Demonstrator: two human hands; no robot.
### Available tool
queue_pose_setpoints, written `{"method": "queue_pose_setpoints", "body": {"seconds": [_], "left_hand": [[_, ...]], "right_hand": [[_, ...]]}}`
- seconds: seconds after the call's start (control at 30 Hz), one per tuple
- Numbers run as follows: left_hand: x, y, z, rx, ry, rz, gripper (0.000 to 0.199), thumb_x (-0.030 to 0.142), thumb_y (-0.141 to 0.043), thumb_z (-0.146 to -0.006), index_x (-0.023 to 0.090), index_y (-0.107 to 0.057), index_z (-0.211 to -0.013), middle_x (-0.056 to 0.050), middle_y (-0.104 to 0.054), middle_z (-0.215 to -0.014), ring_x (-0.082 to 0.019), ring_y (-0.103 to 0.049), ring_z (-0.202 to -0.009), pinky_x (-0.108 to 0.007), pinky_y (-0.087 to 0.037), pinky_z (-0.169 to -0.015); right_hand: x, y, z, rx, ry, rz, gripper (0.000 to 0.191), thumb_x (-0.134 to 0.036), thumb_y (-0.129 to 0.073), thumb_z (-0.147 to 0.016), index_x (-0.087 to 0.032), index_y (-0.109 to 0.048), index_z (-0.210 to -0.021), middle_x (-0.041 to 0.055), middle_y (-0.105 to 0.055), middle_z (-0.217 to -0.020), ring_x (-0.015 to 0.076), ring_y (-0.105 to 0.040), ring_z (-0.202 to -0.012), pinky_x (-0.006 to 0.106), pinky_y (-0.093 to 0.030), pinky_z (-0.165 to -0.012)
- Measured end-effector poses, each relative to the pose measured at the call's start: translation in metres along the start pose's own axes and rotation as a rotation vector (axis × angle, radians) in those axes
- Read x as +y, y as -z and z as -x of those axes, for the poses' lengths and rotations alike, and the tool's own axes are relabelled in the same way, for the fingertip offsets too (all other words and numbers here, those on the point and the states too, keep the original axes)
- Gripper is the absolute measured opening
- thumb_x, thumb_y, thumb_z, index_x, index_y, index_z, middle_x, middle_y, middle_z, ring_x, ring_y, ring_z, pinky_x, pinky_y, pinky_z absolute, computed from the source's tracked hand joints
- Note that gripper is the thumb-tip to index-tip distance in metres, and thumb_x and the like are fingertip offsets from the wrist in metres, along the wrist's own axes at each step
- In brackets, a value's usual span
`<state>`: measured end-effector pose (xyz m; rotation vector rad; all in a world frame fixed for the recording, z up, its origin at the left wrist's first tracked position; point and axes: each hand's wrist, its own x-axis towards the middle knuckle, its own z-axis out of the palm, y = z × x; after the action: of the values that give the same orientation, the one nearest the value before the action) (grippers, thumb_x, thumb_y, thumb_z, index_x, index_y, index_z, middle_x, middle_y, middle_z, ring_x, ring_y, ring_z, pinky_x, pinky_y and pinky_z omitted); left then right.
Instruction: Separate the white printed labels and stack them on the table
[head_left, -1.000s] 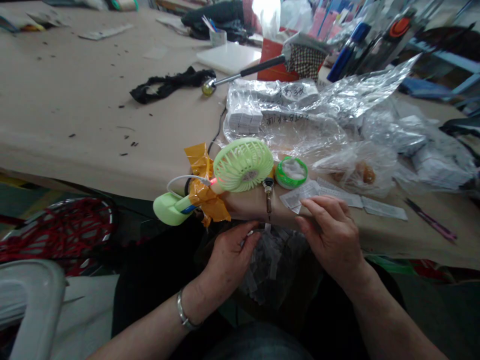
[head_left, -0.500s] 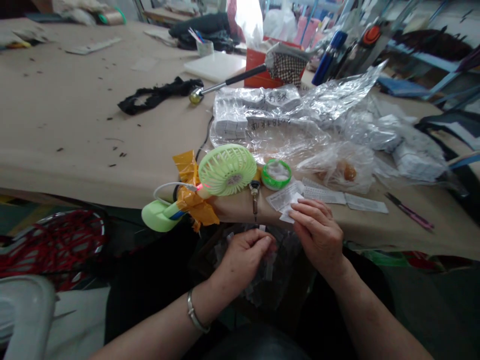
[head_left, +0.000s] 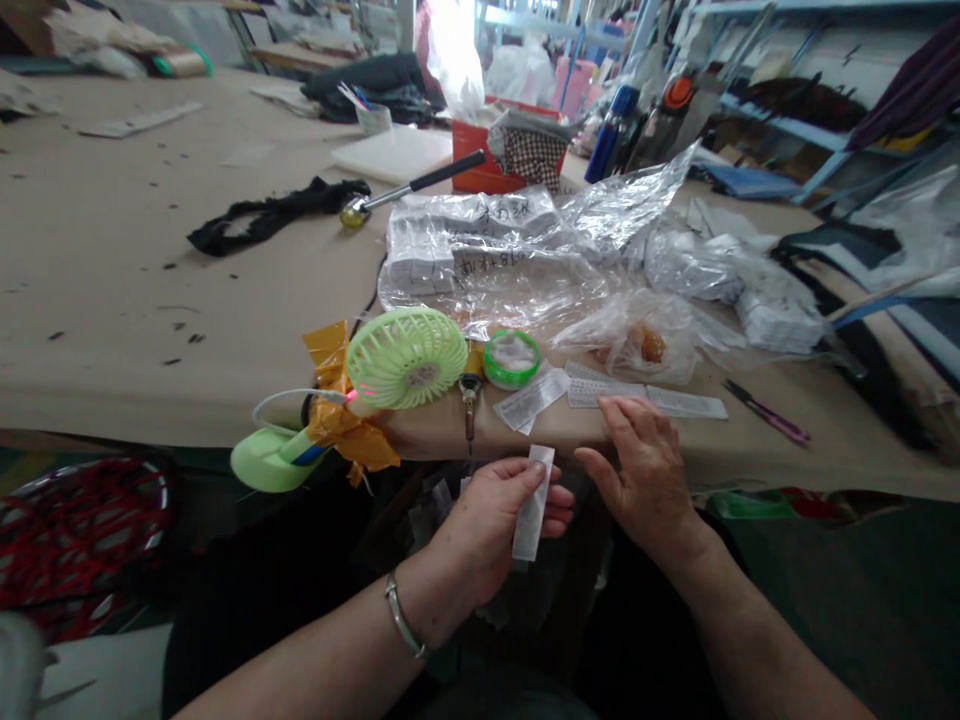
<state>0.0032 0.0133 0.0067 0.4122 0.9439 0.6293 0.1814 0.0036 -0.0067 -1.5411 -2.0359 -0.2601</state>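
Between the thumb and fingers of my left hand [head_left: 480, 515] is a narrow white label strip [head_left: 531, 525], held just off the table's front edge. My right hand [head_left: 651, 475] lies with its fingers apart, fingertips at a row of printed label strips [head_left: 688, 403] along the edge; whether they press on a strip is hard to see. More printed labels [head_left: 534, 398] lie to the left, by a round green tub [head_left: 511, 358] of white wadding. A pointed tool like a soldering iron [head_left: 470, 405] sits left of the tub, tip toward me.
A green fan [head_left: 409, 360] is taped to the table edge with brown tape [head_left: 330, 430]. Clear plastic bags [head_left: 517, 285] with label bundles lie behind. Pink-handled scissors or tweezers [head_left: 769, 412] lie right. Farther back are a metal-headed tool [head_left: 412, 188] and black cloth [head_left: 277, 212].
The white strip now shows upright in my left hand. My right hand has left the white piece it touched and rests by the printed strips. The whole view has shifted slightly.
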Motion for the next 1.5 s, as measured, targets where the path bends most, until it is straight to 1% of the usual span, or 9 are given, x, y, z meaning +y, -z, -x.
{"method": "queue_pose_setpoints", "body": {"seconds": [0.07, 0.17, 0.47, 0.57, 0.7, 0.97, 1.3, 1.4, 1.5], "left_hand": [[-0.002, 0.000, 0.001, 0.032, 0.000, -0.042, 0.013, 0.023, -0.061, -0.084, 0.011, -0.065, -0.086, -0.008, -0.070, -0.069, -0.013, -0.065, -0.058, -0.023, -0.053, -0.057], [-0.005, 0.001, 0.000, 0.066, 0.006, -0.062, 0.012, 0.022, -0.061, -0.084, 0.011, -0.065, -0.087, -0.007, -0.069, -0.067, -0.012, -0.064, -0.056, -0.022, -0.052, -0.055], [-0.002, -0.001, 0.000, 0.047, 0.028, -0.083, 0.013, 0.021, -0.058, -0.085, 0.010, -0.065, -0.088, -0.008, -0.070, -0.071, -0.012, -0.063, -0.056, -0.022, -0.052, -0.054], [0.001, -0.003, 0.002, 0.000, 0.079, -0.029, 0.014, 0.020, -0.057, -0.085, 0.010, -0.066, -0.087, -0.009, -0.070, -0.073, -0.012, -0.063, -0.055, -0.024, -0.053, -0.057], [-0.001, -0.004, -0.001, -0.111, 0.064, 0.121, 0.009, 0.016, -0.062, -0.079, 0.010, -0.068, -0.082, -0.005, -0.067, -0.071, -0.011, -0.060, -0.056, -0.024, -0.049, -0.057], [-0.009, -0.002, 0.000, -0.097, 0.034, 0.219, 0.007, 0.018, -0.066, -0.073, 0.011, -0.065, -0.073, -0.002, -0.062, -0.067, -0.008, -0.054, -0.053, -0.019, -0.039, -0.048], [-0.010, -0.005, 0.002, -0.113, 0.005, 0.121, 0.004, 0.016, -0.065, -0.073, 0.013, -0.068, -0.071, -0.002, -0.065, -0.067, -0.007, -0.055, -0.055, -0.016, -0.041, -0.049], [-0.009, -0.004, 0.001, -0.049, 0.029, 0.111, 0.006, 0.017, -0.067, -0.075, 0.011, -0.068, -0.077, -0.005, -0.068, -0.071, -0.008, -0.059, -0.055, -0.016, -0.045, -0.050], [-0.007, -0.003, 0.000, 0.000, 0.086, 0.045, 0.012, 0.017, -0.061, -0.082, 0.009, -0.067, -0.089, -0.009, -0.070, -0.076, -0.013, -0.064, -0.059, -0.023, -0.053, -0.057]], "right_hand": [[0.009, -0.001, -0.004, -0.067, -0.051, 0.153, 0.055, -0.045, -0.058, -0.086, -0.014, -0.051, -0.131, 0.0182, -0.056, -0.125, 0.0374, -0.045, -0.120, 0.056, -0.038, -0.097], [0.013, -0.002, -0.002, -0.118, -0.014, 0.197, 0.040, -0.036, -0.058, -0.087, -0.019, -0.057, -0.124, 0.0132, -0.059, -0.124, 0.0339, -0.047, -0.118, 0.052, -0.036, -0.097], [0.019, -0.004, 0.007, 0.139, -0.017, -0.172, 0.011, -0.020, -0.060, -0.086, -0.025, -0.071, -0.088, 0.0038, -0.072, -0.093, 0.0223, -0.062, -0.097, 0.043, -0.046, -0.092], [0.009, 0.000, 0.011, 0.169, -0.029, -0.329, 0.015, -0.017, -0.059, -0.085, -0.026, -0.070, -0.090, 0.0046, -0.070, -0.094, 0.0228, -0.063, -0.100, 0.043, -0.050, -0.090], [-0.017, 0.004, 0.021, 0.066, 0.171, -0.499, 0.016, -0.016, -0.058, -0.085, -0.027, -0.070, -0.088, 0.0030, -0.071, -0.093, 0.0217, -0.063, -0.102, 0.045, -0.050, -0.092], [-0.035, -0.001, 0.032, -0.001, 0.281, -0.463, 0.014, -0.012, -0.059, -0.085, -0.023, -0.068, -0.085, 0.0028, -0.072, -0.087, 0.0189, -0.064, -0.100, 0.041, -0.050, -0.094], [-0.042, 0.002, 0.034, -0.025, 0.272, -0.529, 0.016, -0.010, -0.058, -0.085, -0.023, -0.068, -0.088, 0.0035, -0.072, -0.087, 0.0200, -0.065, -0.099, 0.041, -0.052, -0.094], [-0.034, 0.003, 0.036, -0.031, 0.306, -0.522, 0.020, -0.013, -0.061, -0.084, -0.020, -0.064, -0.103, 0.0049, -0.072, -0.094, 0.0206, -0.063, -0.104, 0.043, -0.051, -0.095], [-0.007, 0.011, 0.033, 0.005, 0.202, -0.386, 0.035, -0.018, -0.059, -0.087, -0.018, -0.055, -0.121, 0.0098, -0.068, -0.109, 0.0244, -0.056, -0.115, 0.047, -0.047, -0.099]]}}
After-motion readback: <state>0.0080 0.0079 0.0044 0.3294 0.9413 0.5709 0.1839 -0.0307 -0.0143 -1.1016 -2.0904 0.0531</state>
